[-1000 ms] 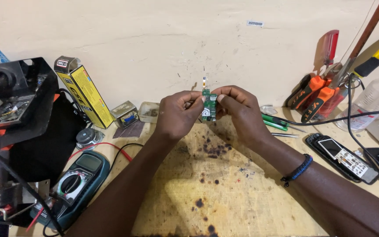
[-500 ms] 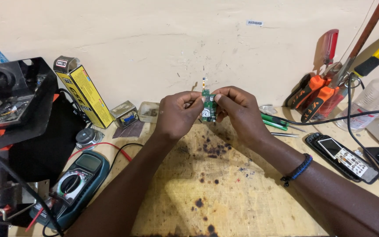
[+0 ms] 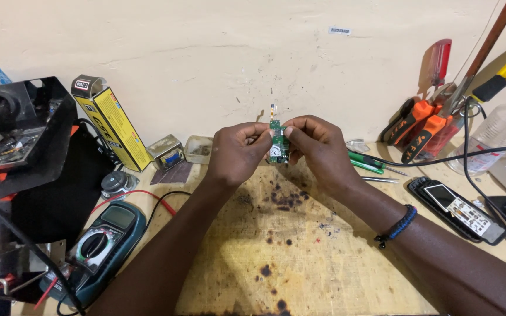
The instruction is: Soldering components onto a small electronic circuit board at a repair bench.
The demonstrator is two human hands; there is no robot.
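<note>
At the centre of the frame, the left hand (image 3: 238,153) and right hand (image 3: 317,146) pinch a small green circuit board (image 3: 277,142) between fingertips, holding it upright above a scorched wooden board (image 3: 288,246). A multimeter (image 3: 98,243) lies at lower left, a yellow box (image 3: 110,122) leans at upper left, and orange-handled pliers (image 3: 423,126) rest at right near a disassembled phone (image 3: 455,208).

Multimeter (image 3: 98,248) crowds left, pliers (image 3: 423,126) right; board (image 3: 300,263) centre open
</note>
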